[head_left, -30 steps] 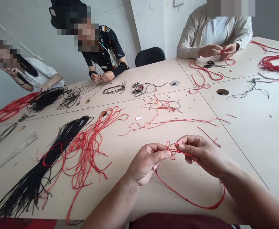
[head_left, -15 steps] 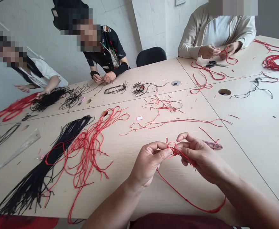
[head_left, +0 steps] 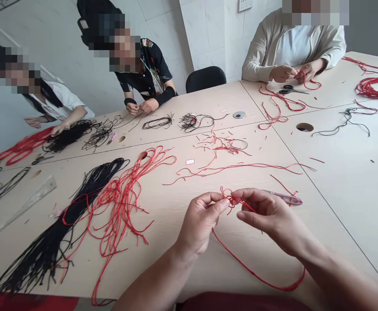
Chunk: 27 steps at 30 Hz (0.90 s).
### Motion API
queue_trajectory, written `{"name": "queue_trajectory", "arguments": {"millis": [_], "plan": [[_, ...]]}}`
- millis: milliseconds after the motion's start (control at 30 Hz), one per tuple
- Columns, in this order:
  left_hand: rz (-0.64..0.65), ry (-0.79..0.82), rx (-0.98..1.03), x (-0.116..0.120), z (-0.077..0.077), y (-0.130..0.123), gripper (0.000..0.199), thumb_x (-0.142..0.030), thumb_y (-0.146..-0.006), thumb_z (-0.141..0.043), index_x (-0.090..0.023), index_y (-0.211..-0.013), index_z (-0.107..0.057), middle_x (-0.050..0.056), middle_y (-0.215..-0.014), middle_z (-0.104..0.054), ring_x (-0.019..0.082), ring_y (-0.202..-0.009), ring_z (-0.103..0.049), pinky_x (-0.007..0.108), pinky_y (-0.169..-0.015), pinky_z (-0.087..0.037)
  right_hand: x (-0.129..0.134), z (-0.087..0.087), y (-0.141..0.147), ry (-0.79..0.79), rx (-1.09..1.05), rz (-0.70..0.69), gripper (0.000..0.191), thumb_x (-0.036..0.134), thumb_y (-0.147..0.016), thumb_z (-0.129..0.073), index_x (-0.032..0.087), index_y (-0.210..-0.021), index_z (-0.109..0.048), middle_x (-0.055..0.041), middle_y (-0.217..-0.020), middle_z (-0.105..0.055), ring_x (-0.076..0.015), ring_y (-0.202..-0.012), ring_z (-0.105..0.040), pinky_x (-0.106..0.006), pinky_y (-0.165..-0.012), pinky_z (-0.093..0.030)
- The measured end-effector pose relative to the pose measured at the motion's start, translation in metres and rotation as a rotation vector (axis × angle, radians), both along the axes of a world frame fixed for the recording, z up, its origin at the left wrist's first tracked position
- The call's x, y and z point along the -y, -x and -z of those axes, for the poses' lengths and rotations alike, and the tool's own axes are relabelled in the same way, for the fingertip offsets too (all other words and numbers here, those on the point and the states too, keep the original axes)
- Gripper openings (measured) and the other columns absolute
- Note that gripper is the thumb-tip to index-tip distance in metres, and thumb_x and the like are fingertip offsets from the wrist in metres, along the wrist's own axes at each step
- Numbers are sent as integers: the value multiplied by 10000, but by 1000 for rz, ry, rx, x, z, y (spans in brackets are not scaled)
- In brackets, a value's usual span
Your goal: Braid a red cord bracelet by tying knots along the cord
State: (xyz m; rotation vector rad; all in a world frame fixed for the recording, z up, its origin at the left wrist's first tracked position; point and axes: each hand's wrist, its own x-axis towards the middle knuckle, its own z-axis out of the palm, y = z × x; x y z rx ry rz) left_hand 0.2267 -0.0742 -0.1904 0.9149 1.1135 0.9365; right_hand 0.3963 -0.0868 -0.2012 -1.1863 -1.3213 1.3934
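Near the front of the table, my left hand (head_left: 200, 220) pinches a knotted part of a red cord (head_left: 256, 274) between thumb and forefinger. My right hand (head_left: 265, 211) is just to the right, its fingertips at the same cord and its thumb apart from the forefinger. Thin red ends and small loops stick up between the hands. A doubled stretch of cord runs under my right fingers, and a long loop hangs below both hands toward me. Beyond my right hand lies a pink tool (head_left: 289, 198), partly hidden by it.
Left of my hands lie a red cord bundle (head_left: 121, 198), a black cord bundle (head_left: 49, 242) and a clear triangular ruler (head_left: 27, 207). Red scraps (head_left: 221, 144) lie ahead. Three people sit across the table, with scissors (head_left: 292, 90) near one person's hands.
My right thumb has come away from the cord and dropped lower, while the right fingers have moved in over the knot. The knotted part has shifted slightly left.
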Motion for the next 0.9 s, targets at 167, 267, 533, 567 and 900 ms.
{"name": "queue_trajectory", "arguments": {"millis": [167,267,533,567,900], "plan": [[-18,92,58,1,-2,-4,254,-393,-682,-798,-161,-683,-695,-96,-432,-386,45,-422,-234,228,-457,-192,7,5,11,-218,133,81,222,247,-828,-639,218,-1045,-681,-47,-910,-732,-173,-752,-672,-330,-691,-584],[-10,142,91,3,-3,-6,275,-402,-659,-806,-158,-655,-678,-95,-411,-376,45,-416,-246,224,-455,-193,9,6,13,-358,224,114,160,166,-847,-609,231,-981,-667,-23,-872,-724,-160,-751,-675,-302,-689,-570],[-7,176,134,4,-4,-8,296,-395,-627,-846,-141,-641,-693,-74,-440,-438,35,-419,-281,221,-459,-190,10,3,14,-612,413,143,153,104,-875,-596,236,-949,-623,-12,-804,-695,-154,-703,-662,-276,-658,-572],[-10,176,137,4,-4,-8,295,-395,-630,-847,-143,-638,-693,-76,-436,-431,36,-419,-281,221,-460,-191,10,4,14,-631,430,146,165,97,-879,-586,237,-960,-616,-16,-814,-695,-157,-708,-666,-278,-654,-574],[-22,208,191,7,-3,-9,293,-379,-605,-866,-150,-653,-691,-85,-409,-416,41,-413,-265,233,-460,-171,10,4,11,-797,458,153,190,62,-933,-517,233,-973,-589,-18,-820,-680,-138,-705,-664,-239,-620,-537]]}}
